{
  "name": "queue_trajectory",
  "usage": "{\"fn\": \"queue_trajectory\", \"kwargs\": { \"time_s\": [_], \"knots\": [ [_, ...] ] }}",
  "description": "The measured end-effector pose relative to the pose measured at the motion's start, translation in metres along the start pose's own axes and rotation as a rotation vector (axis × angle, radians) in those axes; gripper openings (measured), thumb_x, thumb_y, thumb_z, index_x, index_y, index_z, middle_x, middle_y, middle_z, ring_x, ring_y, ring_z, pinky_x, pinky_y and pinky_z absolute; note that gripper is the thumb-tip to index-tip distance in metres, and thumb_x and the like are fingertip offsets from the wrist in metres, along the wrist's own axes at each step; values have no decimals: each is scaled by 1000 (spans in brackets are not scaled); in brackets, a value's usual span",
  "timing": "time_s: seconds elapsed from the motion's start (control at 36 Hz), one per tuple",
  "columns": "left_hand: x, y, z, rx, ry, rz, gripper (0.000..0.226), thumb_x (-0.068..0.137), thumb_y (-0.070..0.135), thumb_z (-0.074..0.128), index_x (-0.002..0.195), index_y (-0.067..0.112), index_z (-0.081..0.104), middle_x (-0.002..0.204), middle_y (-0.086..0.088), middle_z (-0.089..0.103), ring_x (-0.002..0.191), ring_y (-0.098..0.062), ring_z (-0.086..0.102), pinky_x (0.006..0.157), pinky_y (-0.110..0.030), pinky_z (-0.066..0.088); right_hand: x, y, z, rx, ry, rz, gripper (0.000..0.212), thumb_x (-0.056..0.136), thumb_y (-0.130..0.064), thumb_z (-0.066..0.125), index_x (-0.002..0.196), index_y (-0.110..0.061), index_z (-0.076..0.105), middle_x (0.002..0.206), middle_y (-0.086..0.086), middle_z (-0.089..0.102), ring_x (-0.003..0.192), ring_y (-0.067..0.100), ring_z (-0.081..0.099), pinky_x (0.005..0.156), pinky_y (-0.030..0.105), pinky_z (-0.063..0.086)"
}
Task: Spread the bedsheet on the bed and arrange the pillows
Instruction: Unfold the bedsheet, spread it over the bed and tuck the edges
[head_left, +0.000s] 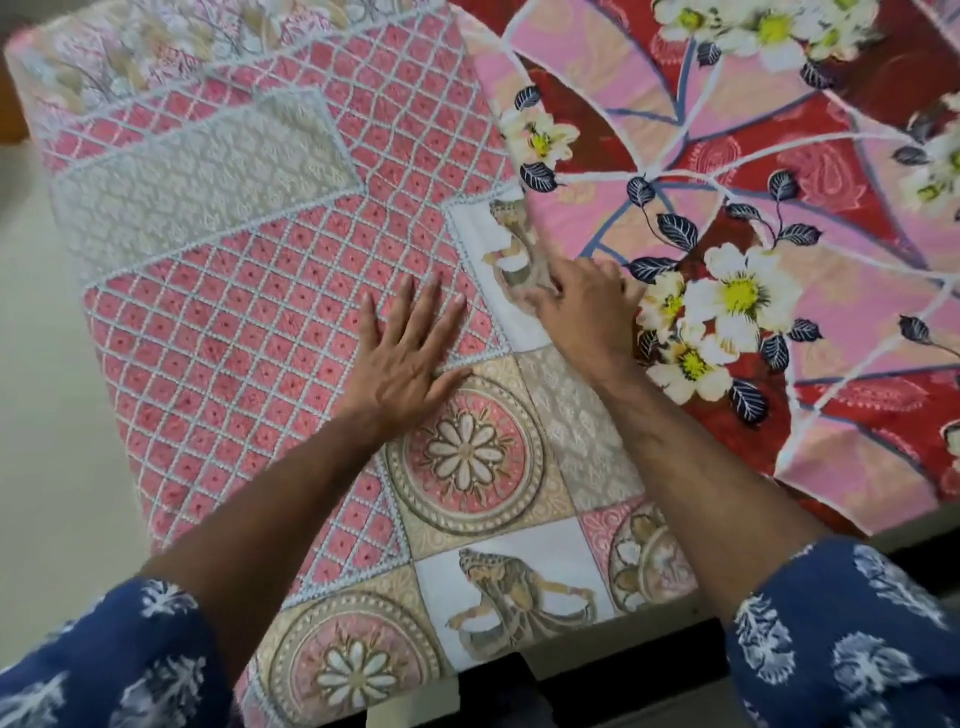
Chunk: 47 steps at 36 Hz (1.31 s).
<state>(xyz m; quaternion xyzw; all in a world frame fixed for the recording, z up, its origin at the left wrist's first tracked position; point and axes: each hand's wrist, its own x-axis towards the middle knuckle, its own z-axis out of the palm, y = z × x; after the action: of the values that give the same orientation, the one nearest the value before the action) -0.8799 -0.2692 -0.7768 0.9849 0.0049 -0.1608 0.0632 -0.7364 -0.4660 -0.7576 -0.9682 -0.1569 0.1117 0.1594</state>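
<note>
The right hand (582, 306) had its fingers curled down onto the edge of the red floral bedsheet (753, 208), where that edge met the pink patchwork sheet (249, 322) beneath; whether the grip actually pinched the cloth could not be told, since the fingertips were tucked under the knuckles. Just beside it, to its left, the left hand (410, 358) lay flat with fingers spread and palm down, holding nothing, pressed on the pink lattice part of the patchwork sheet. Close under that palm was a round flower medallion (465, 452) printed on the same sheet, and nearer the person a white panel with a figure (519, 597). Out from the right hand, the red floral bedsheet with white blossoms and dark leaves covered the far right part of the bed, overlapping the patchwork sheet. Farther from the left hand lay a beige patterned rectangle (208, 171) of the patchwork design. Both forearms came out of blue sleeves with white print (841, 639). Left of the bed, pale floor (41, 415) showed.
</note>
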Motion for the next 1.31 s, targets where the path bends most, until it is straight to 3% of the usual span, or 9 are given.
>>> {"fn": "queue_trajectory", "kwargs": {
  "time_s": [0.11, 0.5, 0.67, 0.75, 0.97, 1.06, 1.11, 1.22, 1.31],
  "knots": [
    [-1, 2, 0, -15, 4, 15, 75, 98, 69, 3, 160, 29, -9, 168, -8, -15, 154, -34, -14, 118, -68, 1, 8, 22, 2, -26, 120, 72, 27, 89, -49, 66, 91, -23, 63, 98, -6, 56, 111, 25, 48, 87, 43, 26],
    [74, -72, -15, -18, 182, -99, 67, 101, 65, 20, 160, 39, 0, 170, -2, -6, 155, -32, -9, 120, -65, 1, 114, -39, 12, -148, 150, -166, 59, 95, -69, 38, 108, -15, 58, 115, 6, 55, 113, 29, 45, 96, 50, 30],
    [97, -96, -27, 20, 182, -52, 71, 99, 66, 19, 160, 37, 2, 170, 1, -2, 156, -33, -2, 121, -64, 4, 166, -45, 13, -56, 182, -103, 27, 97, -48, 55, 101, -25, 67, 114, 0, 59, 114, 26, 45, 95, 47, 27],
    [103, -120, -29, -26, 212, -169, 71, 99, 67, 18, 160, 35, 0, 170, 1, -4, 156, -30, -5, 122, -62, 1, 164, -46, 17, -39, 168, -73, 24, 98, -45, 55, 100, -23, 63, 112, 0, 58, 114, 25, 44, 94, 45, 26],
    [134, -161, -37, -21, 229, -255, 75, 97, 68, 15, 161, 31, 3, 170, -2, -2, 156, -30, -4, 119, -67, 4, 225, -90, 7, -8, 27, -82, 61, 91, -77, 37, 103, -21, 59, 123, 7, 59, 126, 30, 42, 104, 53, 25],
    [133, -161, -33, -14, 241, -261, 74, 97, 66, 12, 161, 30, 2, 170, -3, -4, 156, -30, -6, 119, -67, 4, 264, -122, 7, 33, -57, -14, 69, 90, -75, 42, 121, -17, 61, 131, 9, 58, 130, 32, 40, 106, 53, 26],
    [134, -162, -33, -21, 246, -255, 73, 98, 64, 12, 161, 29, 0, 170, -4, -5, 156, -30, -7, 119, -67, 4, 284, -130, 11, 69, -79, 13, 61, 90, -67, 51, 130, -21, 58, 131, 7, 60, 130, 31, 43, 105, 51, 28],
    [133, -162, -31, -11, 264, -242, 72, 99, 62, 15, 161, 28, 2, 170, -4, -4, 156, -31, -6, 119, -66, 5, 310, -116, 12, 242, 56, 124, 24, 90, -51, 65, 94, -29, 58, 107, -4, 68, 109, 25, 58, 91, 43, 28],
    [134, -163, -30, -13, 272, -238, 72, 99, 61, 16, 161, 28, 3, 170, -6, -2, 156, -32, -5, 119, -66, 6, 320, -110, 15, 178, 73, 38, 26, 94, -52, 57, 93, -27, 60, 109, -3, 67, 111, 26, 57, 91, 43, 27]
  ]
}}
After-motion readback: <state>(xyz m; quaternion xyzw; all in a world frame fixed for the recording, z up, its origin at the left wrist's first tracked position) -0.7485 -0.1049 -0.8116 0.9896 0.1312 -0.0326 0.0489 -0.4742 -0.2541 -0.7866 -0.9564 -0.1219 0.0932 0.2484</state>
